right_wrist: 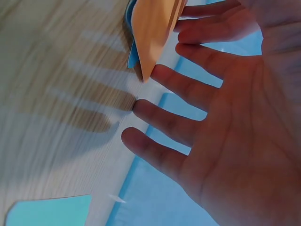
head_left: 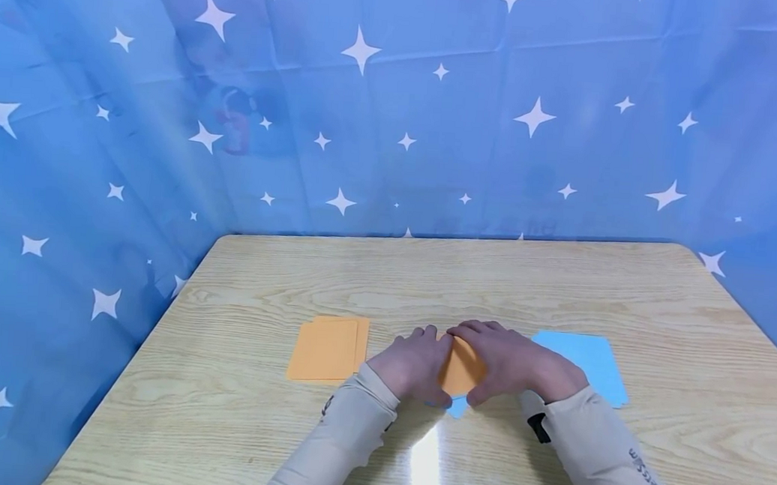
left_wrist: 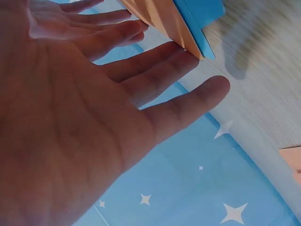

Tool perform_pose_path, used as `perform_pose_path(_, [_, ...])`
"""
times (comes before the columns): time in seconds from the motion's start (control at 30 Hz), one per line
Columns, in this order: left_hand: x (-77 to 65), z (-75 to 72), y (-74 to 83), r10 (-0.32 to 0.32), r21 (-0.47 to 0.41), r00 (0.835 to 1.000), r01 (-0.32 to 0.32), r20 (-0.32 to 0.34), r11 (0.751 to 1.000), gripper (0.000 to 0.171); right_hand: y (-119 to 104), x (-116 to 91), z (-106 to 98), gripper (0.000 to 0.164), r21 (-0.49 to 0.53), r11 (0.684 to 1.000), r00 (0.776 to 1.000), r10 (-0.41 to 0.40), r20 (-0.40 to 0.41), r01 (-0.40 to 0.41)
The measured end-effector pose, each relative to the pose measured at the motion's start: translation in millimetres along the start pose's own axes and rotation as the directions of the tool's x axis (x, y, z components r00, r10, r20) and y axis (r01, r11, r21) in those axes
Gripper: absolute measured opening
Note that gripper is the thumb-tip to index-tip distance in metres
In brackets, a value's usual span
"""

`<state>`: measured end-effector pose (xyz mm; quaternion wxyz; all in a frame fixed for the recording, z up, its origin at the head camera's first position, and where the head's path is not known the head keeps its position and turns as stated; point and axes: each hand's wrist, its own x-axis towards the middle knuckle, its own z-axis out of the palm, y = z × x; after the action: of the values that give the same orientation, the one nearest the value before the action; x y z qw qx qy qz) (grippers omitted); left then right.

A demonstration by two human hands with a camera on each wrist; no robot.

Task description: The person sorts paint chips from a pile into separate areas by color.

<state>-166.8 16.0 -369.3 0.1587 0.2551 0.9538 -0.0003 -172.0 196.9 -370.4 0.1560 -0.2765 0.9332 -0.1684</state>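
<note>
Both hands meet over several orange paper sheets point(head_left: 462, 369) at the middle of the table, with blue paper sheets point(head_left: 458, 407) showing beneath their near corner. My left hand point(head_left: 415, 365) holds the left side, thumb at the near edge and fingers at the far edge. On the other side my right hand point(head_left: 510, 360) holds the sheets the same way. In the left wrist view, fingertips touch the edge of the orange paper point(left_wrist: 157, 16), and blue paper point(left_wrist: 200, 14) lies against it. The right wrist view shows fingers along the orange paper point(right_wrist: 151, 33); thumbs are hidden there.
An overlapping stack of orange square sheets point(head_left: 323, 351) lies left of the hands. To the right, partly behind the right forearm, lies a stack of light blue sheets point(head_left: 586, 361). A blue curtain with white stars point(head_left: 398, 100) hangs behind the wooden table point(head_left: 214, 411).
</note>
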Motion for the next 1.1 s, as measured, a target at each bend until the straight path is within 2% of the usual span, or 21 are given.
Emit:
perform_pose_path(0.27, [0.2, 1.5, -6.6, 0.061, -0.048, 0.998, -0.062, -0.018, 0.997, 0.083, 0, 2, 1, 0.088, 0.001, 1.000, 1.000, 0.005, -0.006, -0.005])
perform_pose_path(0.5, [-1.1, -3.2, -15.7, 0.107, -0.057, 0.993, -0.109, -0.046, 0.992, 0.085, 2, 1, -3, 0.087, -0.006, 0.999, 0.998, -0.033, -0.059, 0.032])
perform_pose_path(0.77, [-6.7, -15.7, -25.9, 0.164, -0.134, 0.982, -0.175, -0.091, 0.975, 0.087, -1, -5, -13, 0.079, 0.096, 0.992, 0.990, -0.072, -0.125, 0.084])
perform_pose_path(0.93, [-13.2, -26.6, -33.2, 0.198, -0.172, 0.966, -0.226, -0.165, 0.959, 0.079, -6, -12, -23, 0.076, 0.078, 0.993, 0.979, -0.070, -0.192, 0.086])
perform_pose_path(1.1, [-25.4, -42.6, -40.9, 0.205, -0.208, 0.953, -0.253, -0.224, 0.945, 0.070, -13, -19, -33, 0.065, 0.045, 0.994, 0.960, -0.080, -0.267, 0.096])
